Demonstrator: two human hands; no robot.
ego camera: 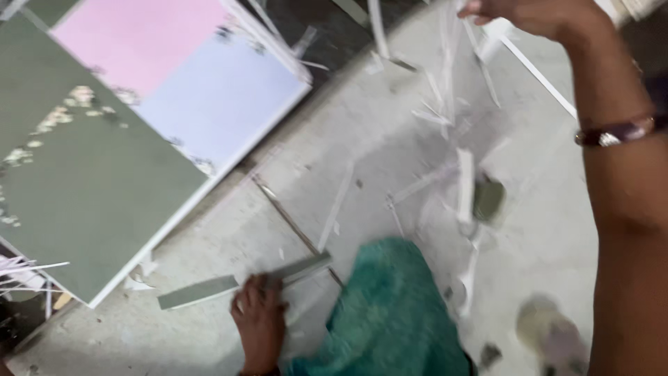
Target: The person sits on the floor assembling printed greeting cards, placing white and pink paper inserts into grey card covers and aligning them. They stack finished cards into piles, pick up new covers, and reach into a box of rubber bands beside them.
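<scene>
Dusty concrete floor (390,111); left hand (259,317) presses flat grey strip (240,280).

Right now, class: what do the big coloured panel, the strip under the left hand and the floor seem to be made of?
The big coloured panel: probably a rigid board with a smooth matt printed face in green, pink and pale blue; its cut edge shows white. The strip under the left hand: seemingly the same board, thin, straight and grey-green. The floor: likely bare concrete, grey, dull and dusty, littered with white offcuts.

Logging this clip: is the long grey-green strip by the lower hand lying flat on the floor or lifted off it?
Lying flat. The strip rests along the concrete floor, with the left hand pressing on its middle.
</scene>
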